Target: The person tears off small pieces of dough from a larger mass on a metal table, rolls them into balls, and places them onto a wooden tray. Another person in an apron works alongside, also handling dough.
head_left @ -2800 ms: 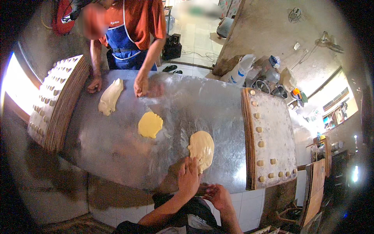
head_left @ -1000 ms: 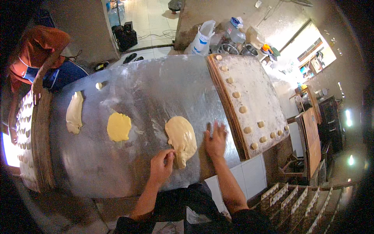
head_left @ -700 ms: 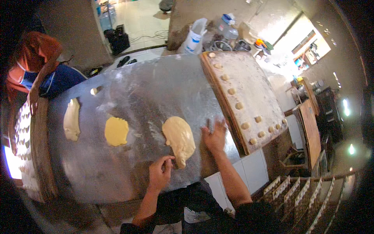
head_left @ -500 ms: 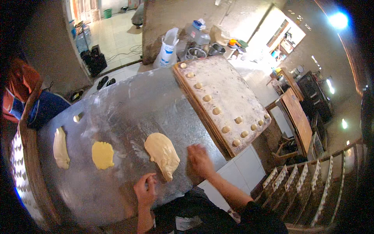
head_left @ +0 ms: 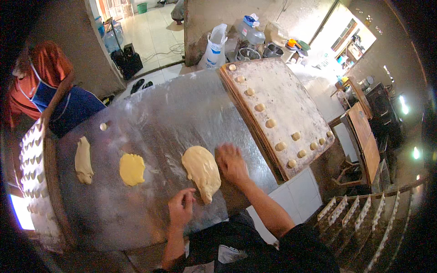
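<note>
A large, pale, soft lump of dough lies on the metal table, narrowing to a tip toward me. Just right of it, my right hand is held palm down low over the tabletop. Motion smears its fingers, and whatever is under the palm is hidden. By the near tip of the dough is my left hand, its fingers curled in toward the thumb; I cannot make out what they hold, if anything. Farther left sit a flat yellow slab and a long pale dough strip.
A floured board at the right carries several small dough balls; one dough ball sits at the table's far left. A co-worker in an orange top stands there beside a tray of dough pieces. Racked trays stand at lower right.
My right hand has moved left, closer to the large dough, and a little farther from me. My left hand has stayed near the dough's tip. The whole view has shifted, showing more of the co-worker.
</note>
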